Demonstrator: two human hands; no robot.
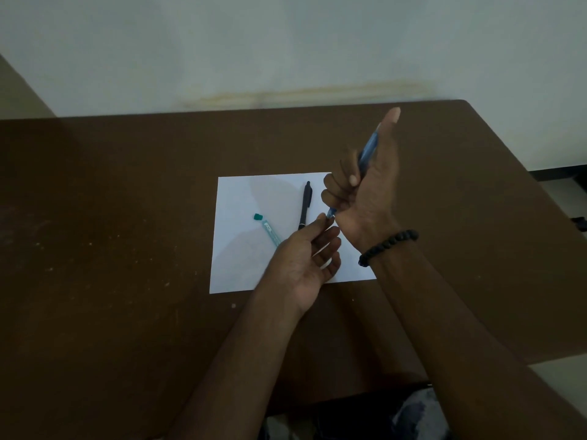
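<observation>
Pencil work goes on above the right half of the sheet of paper (247, 192). Our right grip (365, 192) is clamped round the barrel of the blue mechanical pencil (368, 147), which slants with its tip down. Our left grip (305, 258) brings thumb and forefinger to that tip; whether they pinch it, or a lead, we cannot tell. We judge the pencil light, stiff and smooth, best held mid-barrel, its tip brittle. Around the sheet's middle lie a black pen (305, 204), a lead tube (271, 233) and a green cap (258, 216).
</observation>
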